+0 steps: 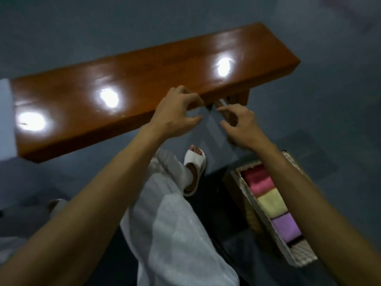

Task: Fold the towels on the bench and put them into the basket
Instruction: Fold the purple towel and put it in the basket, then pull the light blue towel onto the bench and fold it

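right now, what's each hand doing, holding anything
Left hand: open, fingers loosely curled, holding nothing.
Right hand: open, fingers loosely curled, holding nothing.

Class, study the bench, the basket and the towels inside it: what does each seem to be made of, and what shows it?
Bench: likely varnished wood, reddish-brown, glossy, with three bright glare spots. Basket: seemingly woven fibre or cord, pale, with a ribbed matte weave; blur hides which. Towels: probably soft terry or microfibre, matte and fuzzy-looking.
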### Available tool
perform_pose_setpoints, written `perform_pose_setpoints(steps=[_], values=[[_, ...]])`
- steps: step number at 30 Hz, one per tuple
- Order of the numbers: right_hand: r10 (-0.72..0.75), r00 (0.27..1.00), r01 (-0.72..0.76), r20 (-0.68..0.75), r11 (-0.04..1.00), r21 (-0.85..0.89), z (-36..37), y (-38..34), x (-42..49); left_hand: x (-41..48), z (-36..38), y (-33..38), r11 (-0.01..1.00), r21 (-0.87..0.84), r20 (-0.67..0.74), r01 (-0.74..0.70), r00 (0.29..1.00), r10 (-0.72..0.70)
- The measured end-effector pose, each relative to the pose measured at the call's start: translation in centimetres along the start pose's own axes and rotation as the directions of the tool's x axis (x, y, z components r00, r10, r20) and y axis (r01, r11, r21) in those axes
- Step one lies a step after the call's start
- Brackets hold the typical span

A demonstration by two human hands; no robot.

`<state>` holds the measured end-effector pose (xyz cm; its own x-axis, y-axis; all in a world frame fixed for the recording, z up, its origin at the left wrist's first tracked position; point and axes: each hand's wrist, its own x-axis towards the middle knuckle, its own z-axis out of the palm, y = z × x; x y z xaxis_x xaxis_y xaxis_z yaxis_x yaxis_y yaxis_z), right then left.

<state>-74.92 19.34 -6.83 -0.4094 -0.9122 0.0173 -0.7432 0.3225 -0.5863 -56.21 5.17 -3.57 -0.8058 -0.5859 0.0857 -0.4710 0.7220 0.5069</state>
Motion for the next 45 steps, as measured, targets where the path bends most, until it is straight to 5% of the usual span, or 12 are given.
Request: perform_pose_setpoints(steps=[6, 11, 17, 20, 23, 31, 36, 41, 45], values=[[-0.173, 0.982, 0.172, -0.073, 0.985, -0.022, 3.1, -12.2, 5.1, -4.3, -9.4, -6.6, 0.987, 0.083, -0.284, 0.14, 0.952, -0.111], [-0.265, 0.964, 0.264, 0.018, 0.964, 0.023, 7.7, -21.8, 8.7, -10.4, -14.1, -15.1, 0.956, 0.047, -0.385, 0.29, 0.888, -0.251], [-0.314, 0.917, 0.313, 0.248, 0.949, 0.043, 14.9, -31.0, 9.6, -19.0, -17.2, -23.9, 0.839, -0.014, -0.49, 0.544, 0.728, -0.48], [-0.345, 0.897, 0.342, 0.277, 0.938, 0.063, 18.9, -34.7, 9.5, -23.5, -18.4, -27.4, 0.662, -0.058, -0.657, 0.747, 0.471, -0.589], [-0.323, 0.911, 0.332, 0.258, 0.943, 0.011, 23.1, -38.0, 9.9, -26.9, -20.4, -30.4, 0.343, -0.165, -0.656, 0.925, 0.157, -0.738], [-0.197, 0.969, 0.223, 0.149, 0.957, -0.187, 28.2, -42.7, 12.2, -32.9, -23.2, -36.6, 0.059, -0.273, -0.575, 0.96, -0.114, -0.81], [-0.272, 0.951, 0.294, 0.146, 0.941, -0.166, 29.0, -42.8, 11.7, -33.2, -23.7, -36.9, 0.221, -0.306, -0.607, 0.926, -0.011, -0.795], [-0.327, 0.94, 0.341, 0.099, 0.918, -0.204, 25.6, -38.6, 11.4, -30.0, -23.5, -34.1, 0.309, -0.392, -0.408, 0.866, 0.138, -0.903], [-0.221, 0.974, 0.226, 0.057, 0.966, -0.123, 20.7, -32.9, 13.0, -26.2, -22.9, -30.4, 0.396, -0.449, -0.28, 0.801, 0.295, -0.914]])
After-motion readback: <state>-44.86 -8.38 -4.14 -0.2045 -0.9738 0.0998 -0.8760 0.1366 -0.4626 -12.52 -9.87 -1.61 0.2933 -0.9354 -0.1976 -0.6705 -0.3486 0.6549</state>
